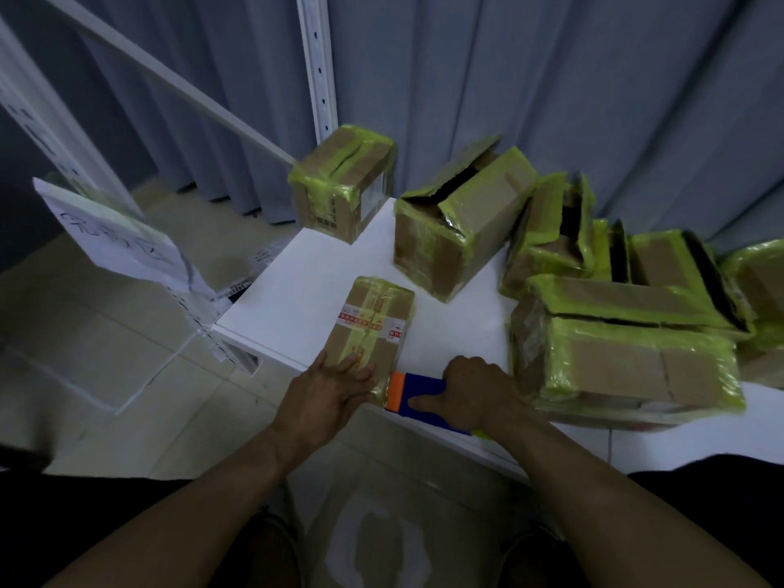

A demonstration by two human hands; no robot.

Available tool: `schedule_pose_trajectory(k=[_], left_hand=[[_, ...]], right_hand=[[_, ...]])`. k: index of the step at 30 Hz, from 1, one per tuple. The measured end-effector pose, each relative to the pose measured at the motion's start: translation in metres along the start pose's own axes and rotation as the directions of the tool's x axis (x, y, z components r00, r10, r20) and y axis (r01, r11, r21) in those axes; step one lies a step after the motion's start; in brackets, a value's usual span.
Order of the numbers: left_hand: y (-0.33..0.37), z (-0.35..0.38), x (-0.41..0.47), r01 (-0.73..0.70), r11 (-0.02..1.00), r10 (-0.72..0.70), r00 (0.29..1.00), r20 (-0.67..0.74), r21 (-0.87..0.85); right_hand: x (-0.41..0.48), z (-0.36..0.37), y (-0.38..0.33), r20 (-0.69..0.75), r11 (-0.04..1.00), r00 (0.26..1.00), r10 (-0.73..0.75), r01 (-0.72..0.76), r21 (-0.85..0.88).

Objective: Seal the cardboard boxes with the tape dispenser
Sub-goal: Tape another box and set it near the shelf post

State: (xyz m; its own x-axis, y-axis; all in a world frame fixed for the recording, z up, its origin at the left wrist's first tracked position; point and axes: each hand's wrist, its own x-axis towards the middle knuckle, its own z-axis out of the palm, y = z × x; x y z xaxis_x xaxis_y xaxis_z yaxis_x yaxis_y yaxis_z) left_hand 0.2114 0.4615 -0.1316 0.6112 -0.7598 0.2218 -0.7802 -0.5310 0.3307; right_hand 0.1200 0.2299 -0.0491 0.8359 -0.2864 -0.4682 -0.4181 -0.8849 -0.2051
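The small flat box [371, 333] lies at the near edge of the white table [292, 290], long axis running toward 12 o'clock, with a yellow-green tape strip down its centre seam and a red-printed band across it. The left hand [329, 392] lies flat and open on the box's near end, fingers spread toward 1 o'clock — most likely to pin it so it cannot slide while tape is drawn. At 3 o'clock from that hand, just beside the box's near right corner, the right hand [475, 392] is closed around the blue-and-orange tape dispenser [413, 396], thumb along its side, orange end toward the box. Both forearms reach in from 6 o'clock, wrists low over the table edge. Toward 1 and 3 o'clock, several taped boxes crowd together; the open-flapped box [456, 224] is 1 apparently awaiting sealing.
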Motion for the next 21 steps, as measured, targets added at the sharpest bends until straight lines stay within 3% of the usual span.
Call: schedule_pose_trajectory(k=[9, 21], left_hand=[[0.0, 0.006, -0.003, 0.022, 0.999, -0.024, 0.999, -0.034, -0.038], [0.002, -0.011, -0.005, 0.035, 0.997, -0.04, 0.996, -0.074, -0.07]], right_hand=[[-0.019, -0.004, -0.027, -0.164, 0.992, 0.986, -0.014, -0.007, -0.129], [-0.018, -0.002, -0.043, -0.235, 0.979, 0.97, -0.056, 0.008, -0.202]])
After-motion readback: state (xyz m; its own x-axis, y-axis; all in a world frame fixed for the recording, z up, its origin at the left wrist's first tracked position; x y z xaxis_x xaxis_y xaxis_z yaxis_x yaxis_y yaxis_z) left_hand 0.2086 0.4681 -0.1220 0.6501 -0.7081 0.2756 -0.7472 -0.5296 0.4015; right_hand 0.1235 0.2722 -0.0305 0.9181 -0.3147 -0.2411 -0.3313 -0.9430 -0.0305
